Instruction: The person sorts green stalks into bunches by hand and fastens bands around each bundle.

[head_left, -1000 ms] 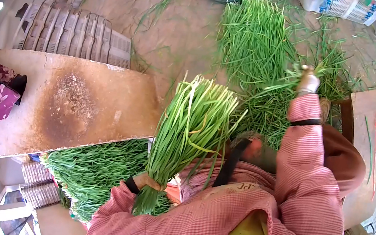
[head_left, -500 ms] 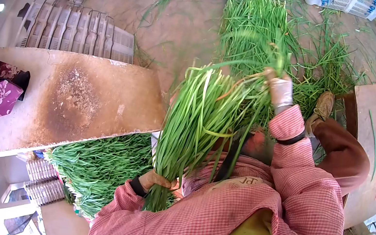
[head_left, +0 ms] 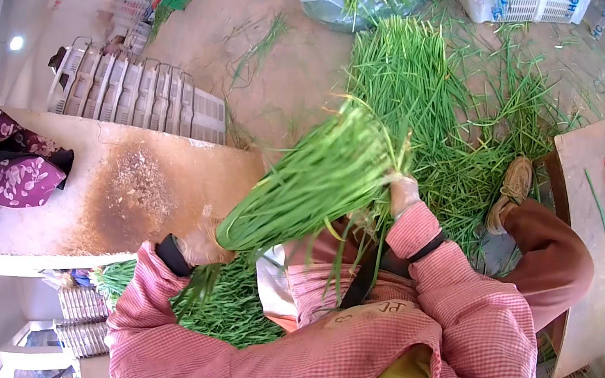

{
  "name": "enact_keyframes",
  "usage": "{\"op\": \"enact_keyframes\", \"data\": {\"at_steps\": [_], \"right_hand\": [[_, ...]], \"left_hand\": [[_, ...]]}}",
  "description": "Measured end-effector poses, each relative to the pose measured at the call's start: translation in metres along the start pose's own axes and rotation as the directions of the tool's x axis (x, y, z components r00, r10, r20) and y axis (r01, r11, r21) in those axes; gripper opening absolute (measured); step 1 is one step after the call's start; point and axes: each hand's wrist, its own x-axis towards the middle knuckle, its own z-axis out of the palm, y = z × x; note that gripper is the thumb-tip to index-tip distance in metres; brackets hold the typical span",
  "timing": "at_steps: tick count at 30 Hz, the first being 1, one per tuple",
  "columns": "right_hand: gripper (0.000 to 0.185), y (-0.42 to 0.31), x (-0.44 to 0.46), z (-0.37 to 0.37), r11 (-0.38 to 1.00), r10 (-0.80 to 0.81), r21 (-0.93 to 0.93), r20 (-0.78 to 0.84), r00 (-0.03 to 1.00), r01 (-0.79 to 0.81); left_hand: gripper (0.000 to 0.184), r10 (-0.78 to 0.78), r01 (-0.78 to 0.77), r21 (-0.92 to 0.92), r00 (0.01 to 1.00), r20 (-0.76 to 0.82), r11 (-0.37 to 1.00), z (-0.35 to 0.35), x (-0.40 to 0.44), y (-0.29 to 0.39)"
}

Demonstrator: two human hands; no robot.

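A thick bundle of long flat green leaves, which look like garlic chives point(head_left: 304, 181), slants across the middle, blurred by motion. My left hand point(head_left: 203, 242) is closed around its lower left end, with leaf tips hanging below the fist. At the bundle's upper right side is my right hand point(head_left: 403, 193), gloved and closed on a few loose chive strands that stick out above and below the fingers. Behind it, a large pile of cut chives point(head_left: 405, 67) lies on the floor. More chives point(head_left: 240, 306) are stacked under my left forearm.
A stained board table point(head_left: 235, 166) stands at left, bearing a purple floral cloth point(head_left: 17, 167). White crates point(head_left: 143, 96) are behind it. A wooden bench point(head_left: 604, 181) with red and green ties is at right. Farther back are a plastic bag point(head_left: 331, 10) with chives and a white basket point(head_left: 537, 8).
The bundle has swung from nearly upright to a slant, its lower end moving up and left with my left hand. My right hand has come down and left. The view has shifted too.
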Motion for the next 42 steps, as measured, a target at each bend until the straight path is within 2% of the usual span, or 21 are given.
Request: {"op": "enact_keyframes", "data": {"at_steps": [2, 3, 5, 7, 9, 12, 14, 15, 17, 18, 20, 23, 24, 26, 28, 30, 34, 36, 37, 39, 42], "right_hand": [[0.022, -0.005, 0.000, -0.022, 0.971, 0.020, 0.237, -0.202, 0.979, 0.029], [0.023, -0.014, -0.003, -0.039, 0.915, 0.049, 0.399, -0.241, 0.969, 0.053], [0.024, -0.018, 0.001, -0.089, 0.800, -0.025, 0.590, -0.142, 0.990, 0.105], [0.027, -0.010, 0.044, -0.160, 0.876, -0.207, 0.482, 0.365, 0.908, 0.005], [0.035, -0.031, -0.006, -0.126, 0.959, -0.278, 0.162, 0.391, 0.877, 0.232], [0.050, -0.034, -0.036, -0.039, 0.775, -0.339, -0.332, 0.500, 0.797, 0.538], [0.058, -0.033, -0.052, 0.013, 0.253, -0.351, -0.766, 0.496, 0.794, 0.591], [0.058, -0.031, -0.051, 0.017, 0.248, -0.348, -0.766, 0.501, 0.792, 0.593], [0.054, -0.025, -0.040, 0.028, 0.547, -0.368, -0.649, 0.381, 0.848, 0.529], [0.043, -0.009, -0.031, 0.026, 0.689, -0.627, -0.154, 0.364, 0.689, 0.708], [0.031, -0.043, -0.089, 0.013, 0.979, -0.192, 0.085, 0.061, 0.980, 0.186], [0.027, -0.030, -0.068, -0.008, 0.983, -0.066, 0.157, -0.191, 0.979, 0.097], [0.017, -0.021, -0.044, -0.043, 0.831, -0.145, 0.557, 0.182, 0.973, 0.020], [0.012, -0.046, -0.047, -0.079, 0.795, -0.290, 0.559, 0.008, 0.957, 0.236], [0.023, -0.070, -0.058, -0.098, 0.941, -0.316, 0.193, 0.202, 0.927, 0.279], [0.034, -0.087, -0.098, -0.039, 0.734, -0.449, -0.366, 0.372, 0.813, 0.572], [0.042, -0.052, -0.094, 0.062, -0.111, -0.588, -0.571, 0.698, 0.410, 0.813], [0.040, -0.036, -0.072, 0.057, 0.421, -0.505, -0.380, 0.656, 0.561, 0.824], [0.032, -0.050, -0.098, 0.055, 0.817, -0.476, 0.056, 0.628, 0.616, 0.574], [0.019, -0.070, -0.114, 0.021, 0.972, -0.231, 0.183, 0.609, 0.758, 0.149], [0.019, -0.071, -0.060, -0.068, 0.920, -0.261, -0.283, 0.068, 0.963, 0.269]], "left_hand": [[0.049, -0.133, 0.145, -0.380, 0.989, 0.059, 0.913, -0.024, 0.006, 0.011], [0.045, 0.006, 0.010, 0.266, 0.998, -0.056, 0.964, -0.029, 0.005, 0.021], [0.044, 0.257, 0.071, 0.972, 0.958, -0.128, 0.223, 0.003, -0.006, 0.062], [0.045, 0.288, 0.148, 0.989, 0.946, -0.148, 0.024, 0.008, -0.009, 0.066], [0.055, 0.379, 0.204, 0.945, 0.920, -0.096, -0.255, -0.001, -0.009, 0.051], [0.061, 0.480, 0.227, 0.919, 0.876, -0.049, -0.321, -0.002, -0.006, 0.025], [0.075, 0.473, 0.276, 0.914, 0.874, -0.109, -0.299, 0.003, -0.008, 0.014], [0.080, 0.541, 0.305, 0.904, 0.835, -0.103, -0.299, 0.008, -0.010, 0.015], [0.093, 0.603, 0.392, 0.868, 0.785, -0.143, -0.304, 0.004, -0.015, 0.005], [0.093, 0.609, 0.402, 0.866, 0.778, -0.154, -0.296, -0.001, -0.015, -0.002], [0.093, 0.639, 0.399, 0.900, 0.742, -0.202, -0.178, -0.010, -0.016, -0.019], [0.081, 0.675, 0.370, 0.900, 0.727, -0.127, -0.229, -0.015, -0.008, -0.034], [0.076, 0.728, 0.348, 0.897, 0.685, -0.042, -0.275, -0.012, -0.005, -0.038], [0.067, 0.729, 0.332, 0.914, 0.682, -0.060, -0.235, -0.012, -0.009, -0.037], [0.062, 0.751, 0.290, 0.930, 0.659, -0.025, -0.224, -0.015, -0.012, -0.043], [0.060, 0.747, 0.310, 0.922, 0.664, -0.037, -0.230, -0.013, -0.012, -0.042], [0.061, 0.761, 0.339, 0.883, 0.648, 0.032, -0.325, 0.001, -0.014, -0.024], [0.061, 0.756, 0.340, 0.888, 0.655, 0.014, -0.310, -0.004, -0.018, -0.024], [0.061, 0.766, 0.339, 0.892, 0.642, 0.011, -0.298, -0.007, -0.020, -0.027], [0.060, 0.738, 0.305, 0.917, 0.675, -0.017, -0.258, -0.017, -0.025, -0.034], [0.059, 0.767, 0.263, 0.930, 0.641, 0.029, -0.255, -0.021, -0.021, -0.034]]}}
